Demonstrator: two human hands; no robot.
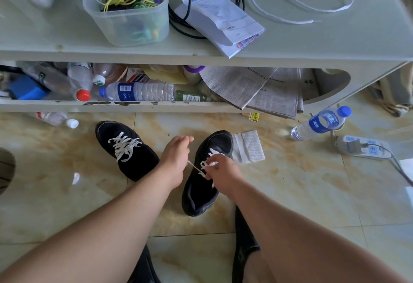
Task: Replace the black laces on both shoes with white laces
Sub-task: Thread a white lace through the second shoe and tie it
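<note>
On the floor, the right black shoe [202, 184] is half-laced; the left hand [176, 157] pinches the white lace [194, 166] taut, the right hand [220, 168] grips it. Best pull evenly, flat.

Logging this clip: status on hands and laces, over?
Left hand pulling the white lace taut, right hand pinching it at the right shoe. Left shoe already white-laced. Nothing in the way.
</note>
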